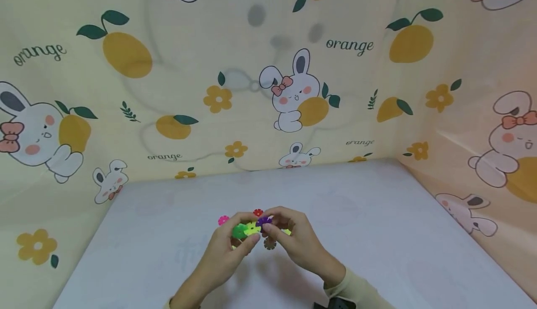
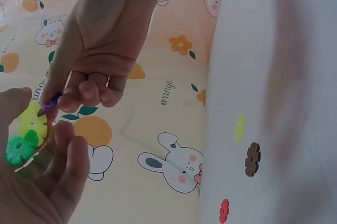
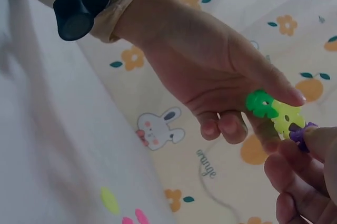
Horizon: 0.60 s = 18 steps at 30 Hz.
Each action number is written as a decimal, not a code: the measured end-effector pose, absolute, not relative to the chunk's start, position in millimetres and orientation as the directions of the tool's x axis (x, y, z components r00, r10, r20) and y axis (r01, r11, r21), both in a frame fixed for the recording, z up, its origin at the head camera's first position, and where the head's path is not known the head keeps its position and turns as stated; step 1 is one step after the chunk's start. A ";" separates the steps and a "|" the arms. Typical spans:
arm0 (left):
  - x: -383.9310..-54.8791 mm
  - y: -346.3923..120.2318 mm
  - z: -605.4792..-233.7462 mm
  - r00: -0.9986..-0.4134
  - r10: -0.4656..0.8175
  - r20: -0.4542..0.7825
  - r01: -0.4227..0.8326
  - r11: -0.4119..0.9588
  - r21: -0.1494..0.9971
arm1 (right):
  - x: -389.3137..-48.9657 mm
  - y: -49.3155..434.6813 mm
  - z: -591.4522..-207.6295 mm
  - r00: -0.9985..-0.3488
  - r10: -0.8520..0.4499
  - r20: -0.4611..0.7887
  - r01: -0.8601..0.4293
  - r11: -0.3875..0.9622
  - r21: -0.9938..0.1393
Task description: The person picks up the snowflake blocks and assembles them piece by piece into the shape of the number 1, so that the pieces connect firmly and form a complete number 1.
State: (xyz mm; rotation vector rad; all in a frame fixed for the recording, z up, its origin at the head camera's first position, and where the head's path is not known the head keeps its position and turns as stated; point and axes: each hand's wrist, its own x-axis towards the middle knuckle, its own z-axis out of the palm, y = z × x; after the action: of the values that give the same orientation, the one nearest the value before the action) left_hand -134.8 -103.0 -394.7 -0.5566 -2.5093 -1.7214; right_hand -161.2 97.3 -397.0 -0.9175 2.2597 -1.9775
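A green notched snowflake disc [image 1: 239, 231] and a yellow snowflake disc [image 1: 252, 228] are joined edge to edge. My left hand [image 1: 224, 248] holds this pair between thumb and fingers, above the table. From the other side my right hand [image 1: 299, 236] pinches a purple snowflake disc [image 1: 264, 223] by thumb and fingertips. In the right wrist view the purple disc [image 3: 301, 136] stands crosswise at the free edge of the yellow disc [image 3: 287, 118], right at its slots. Both hands work close together, and the fingertips partly cover the discs.
Loose discs lie on the white table [image 1: 377, 234] around and behind the hands: pink [image 1: 223, 220], red [image 1: 258, 212], brown [image 1: 270, 243] and yellow [image 2: 240, 128]. Some are partly hidden by the hands. A printed cloth [image 1: 235, 66] with rabbits and oranges surrounds the table.
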 end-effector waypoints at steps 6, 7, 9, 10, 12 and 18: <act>-134.4 -99.0 -400.4 -0.881 0.245 0.406 0.469 0.322 0.823 | -162.3 95.9 -401.0 -0.825 -0.439 0.355 -0.341 -0.113 -0.933; -134.4 -98.2 -401.5 -0.867 0.250 0.431 0.495 0.332 0.803 | -162.1 95.5 -401.6 -0.827 -0.446 0.342 -0.315 -0.135 -0.939; -134.4 -96.5 -403.6 -0.841 0.259 0.475 0.540 0.356 0.762 | -162.0 94.5 -402.6 -0.836 -0.452 0.310 -0.268 -0.157 -0.951; -134.3 -95.8 -404.3 -0.827 0.263 0.496 0.562 0.374 0.738 | -162.0 93.9 -403.0 -0.840 -0.455 0.297 -0.249 -0.164 -0.954; -134.1 -94.6 -405.2 -0.807 0.265 0.527 0.590 0.397 0.703 | -162.1 93.1 -403.3 -0.845 -0.452 0.285 -0.230 -0.173 -0.957; -134.1 -94.3 -405.2 -0.811 0.255 0.526 0.585 0.366 0.724 | -162.1 94.3 -403.2 -0.837 -0.460 0.297 -0.246 -0.168 -0.955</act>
State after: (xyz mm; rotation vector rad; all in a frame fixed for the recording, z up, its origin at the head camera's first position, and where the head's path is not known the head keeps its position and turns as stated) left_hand -134.1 -94.3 -405.2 -0.7388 -2.3073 -1.4245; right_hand -162.1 94.3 -403.2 -0.8273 1.9211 -2.1382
